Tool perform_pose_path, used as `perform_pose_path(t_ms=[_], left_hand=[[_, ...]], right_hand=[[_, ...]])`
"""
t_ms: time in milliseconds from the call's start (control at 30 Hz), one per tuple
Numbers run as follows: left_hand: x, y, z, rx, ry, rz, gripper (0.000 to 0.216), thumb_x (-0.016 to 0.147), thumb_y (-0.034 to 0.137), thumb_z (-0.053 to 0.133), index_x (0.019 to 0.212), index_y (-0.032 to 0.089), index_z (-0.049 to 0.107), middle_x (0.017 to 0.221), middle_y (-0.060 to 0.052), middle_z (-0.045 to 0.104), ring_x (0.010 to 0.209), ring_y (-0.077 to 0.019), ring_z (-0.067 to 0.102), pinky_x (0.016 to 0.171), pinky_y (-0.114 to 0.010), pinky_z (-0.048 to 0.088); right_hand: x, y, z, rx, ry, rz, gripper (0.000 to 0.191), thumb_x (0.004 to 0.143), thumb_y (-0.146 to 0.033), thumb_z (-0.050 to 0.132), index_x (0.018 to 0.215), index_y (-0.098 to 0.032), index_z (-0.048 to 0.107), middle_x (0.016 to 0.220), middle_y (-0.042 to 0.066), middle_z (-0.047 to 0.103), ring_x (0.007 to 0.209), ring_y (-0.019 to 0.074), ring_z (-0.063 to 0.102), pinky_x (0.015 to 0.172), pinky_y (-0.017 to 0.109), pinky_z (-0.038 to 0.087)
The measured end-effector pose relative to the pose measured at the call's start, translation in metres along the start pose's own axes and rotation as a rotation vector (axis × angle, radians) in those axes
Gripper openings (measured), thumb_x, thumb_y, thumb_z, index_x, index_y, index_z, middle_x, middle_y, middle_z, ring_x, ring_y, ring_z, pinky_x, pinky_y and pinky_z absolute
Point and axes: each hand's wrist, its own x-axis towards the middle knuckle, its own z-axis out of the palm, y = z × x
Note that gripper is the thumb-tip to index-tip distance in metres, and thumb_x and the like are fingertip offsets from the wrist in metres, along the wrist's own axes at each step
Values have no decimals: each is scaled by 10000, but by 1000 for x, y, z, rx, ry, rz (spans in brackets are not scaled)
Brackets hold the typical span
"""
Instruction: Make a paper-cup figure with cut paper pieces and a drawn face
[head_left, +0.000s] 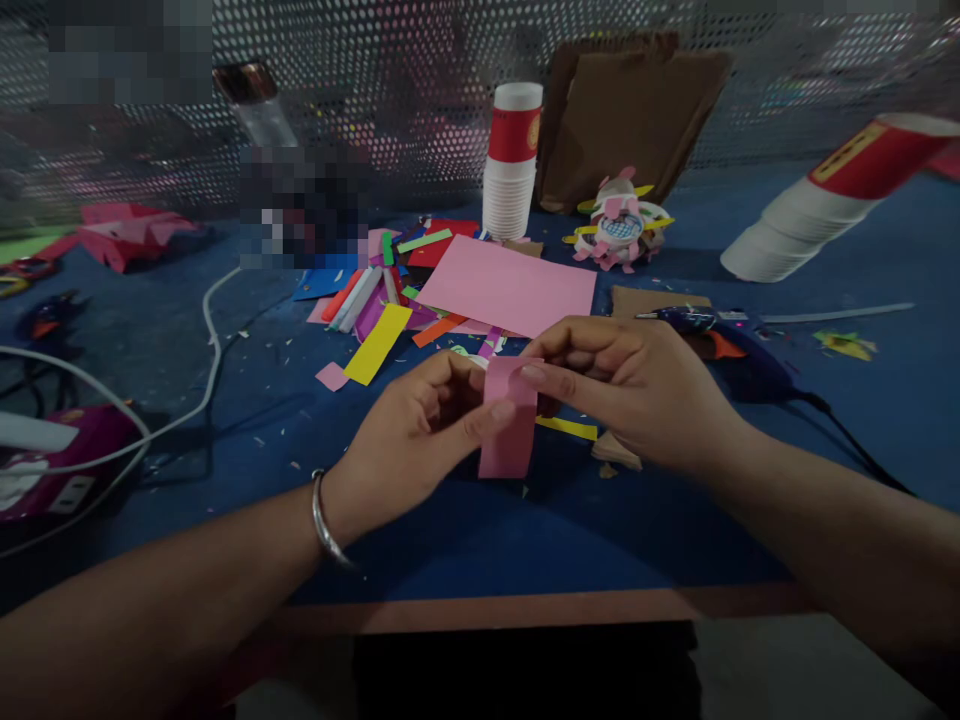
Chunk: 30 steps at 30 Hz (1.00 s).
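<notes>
A small pink paper strip (pixel 510 420) stands upright just above the blue table (pixel 525 530), pinched from both sides. My left hand (pixel 416 430), with a metal bangle on its wrist, grips the strip's left edge with thumb and fingers curled. Closing on the strip's top right corner are the fingers of my right hand (pixel 630 385). Behind the hands lies a pink paper sheet (pixel 510 285) beside a heap of coloured paper scraps (pixel 382 300). A yellow strip (pixel 377 343) lies among them.
A blue glue gun (pixel 720 345) with its black cord lies right of my right hand. A stack of paper cups (pixel 512 160) stands at the back, another stack (pixel 832 200) lies tipped at right. A paper craft figure (pixel 619 225), brown cardboard (pixel 630 110) and white cables (pixel 202 380) are around.
</notes>
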Motion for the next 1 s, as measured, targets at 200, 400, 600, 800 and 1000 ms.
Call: perform_pose_path(t_ms=[200, 400, 600, 800, 1000], left_hand=[[8, -1, 0, -264, 121, -103, 310, 782, 305, 854, 805, 170, 575, 747, 38, 598, 659, -71, 534, 621, -184, 460], [11, 6, -2, -470, 279, -189, 359, 714, 215, 889, 787, 180, 539, 679, 52, 617, 634, -78, 572, 569, -163, 500], [12, 5, -5, -459, 291, -208, 326, 755, 215, 863, 796, 180, 541, 695, 58, 612, 624, -65, 574, 534, -145, 505], [7, 0, -5, -230, 165, -59, 272, 799, 268, 830, 852, 188, 576, 748, 36, 627, 662, -97, 632, 606, -211, 598], [3, 2, -5, -40, 76, 45, 193, 871, 291, 766, 875, 179, 610, 828, 0, 655, 740, -119, 663, 678, -239, 625]], right_hand=[[-4, 4, 1, -295, 103, -204, 199, 919, -330, 703, 1072, -203, 715, 888, 27, 769, 745, 162, 715, 641, 275, 577], [-10, 7, 2, -640, 34, -687, 282, 932, -99, 573, 1184, -182, 669, 1111, 97, 749, 1024, 217, 715, 915, 367, 599], [-10, 6, 4, -672, -103, -732, 250, 932, -107, 538, 1101, -189, 703, 1156, 131, 724, 1081, 256, 681, 925, 422, 567], [-8, 4, 2, -521, -32, -476, 137, 939, -179, 588, 985, -226, 708, 929, 47, 758, 856, 205, 709, 763, 342, 555], [-8, 4, 2, -371, 13, -257, 54, 912, -236, 662, 957, -209, 675, 842, -2, 734, 706, 140, 669, 662, 273, 514]])
